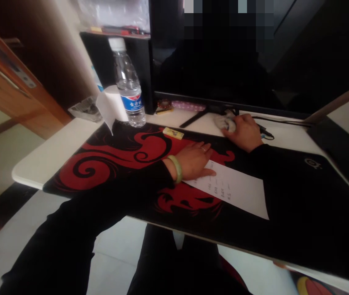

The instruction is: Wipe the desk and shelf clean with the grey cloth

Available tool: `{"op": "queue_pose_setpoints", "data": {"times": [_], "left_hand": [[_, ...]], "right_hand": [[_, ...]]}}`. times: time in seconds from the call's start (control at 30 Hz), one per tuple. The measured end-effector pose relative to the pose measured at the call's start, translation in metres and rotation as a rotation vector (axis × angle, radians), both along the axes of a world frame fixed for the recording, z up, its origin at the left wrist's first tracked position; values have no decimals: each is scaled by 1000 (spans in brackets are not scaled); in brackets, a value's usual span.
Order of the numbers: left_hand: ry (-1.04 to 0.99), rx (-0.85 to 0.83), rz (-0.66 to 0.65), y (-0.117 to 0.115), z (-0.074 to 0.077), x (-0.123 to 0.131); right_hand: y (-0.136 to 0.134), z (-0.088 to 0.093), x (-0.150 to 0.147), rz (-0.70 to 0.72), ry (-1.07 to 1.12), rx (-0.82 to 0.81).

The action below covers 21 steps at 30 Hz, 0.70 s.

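Note:
My left hand (193, 160) lies flat at the edge of a white sheet of paper (226, 190) with short handwritten lines, its fingertips resting on the sheet. A pale green bangle (177, 169) circles that wrist, and a ring shows on one finger. My right hand (243, 132) rests over a white computer mouse (226, 123), which is partly hidden beneath the fingers. Both sheet and hands are on a black and red swirl-patterned desk mat (109, 164).
A plastic water bottle (128, 88) and a tissue roll (114, 104) stand at the mat's far left corner. A small yellow box (173, 133) lies on the mat. A black monitor (211, 53) stands behind, and a black cable (282, 121) runs right.

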<state>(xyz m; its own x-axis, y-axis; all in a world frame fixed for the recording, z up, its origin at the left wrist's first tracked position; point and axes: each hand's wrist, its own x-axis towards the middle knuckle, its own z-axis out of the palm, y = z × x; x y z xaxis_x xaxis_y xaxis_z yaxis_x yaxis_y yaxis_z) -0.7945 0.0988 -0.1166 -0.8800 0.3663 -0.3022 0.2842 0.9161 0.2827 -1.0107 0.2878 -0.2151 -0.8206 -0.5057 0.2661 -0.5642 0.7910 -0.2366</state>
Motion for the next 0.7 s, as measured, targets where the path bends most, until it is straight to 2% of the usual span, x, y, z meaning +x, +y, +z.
{"op": "queue_pose_setpoints", "data": {"times": [0.17,0.3,0.37,0.5,0.7], "left_hand": [[-3,-20,-1,1,0,0],[34,-11,-15,-2,-6,1],[44,-8,-18,-3,-9,1],[47,-3,-11,-2,-10,1],[12,-19,5,3,-6,0]], "right_hand": [[11,19,4,-66,114,-43],[18,22,15,150,-32,118],[17,23,17,203,-136,202],[-2,26,5,99,-240,298],[-34,8,-21,37,-98,251]]}}
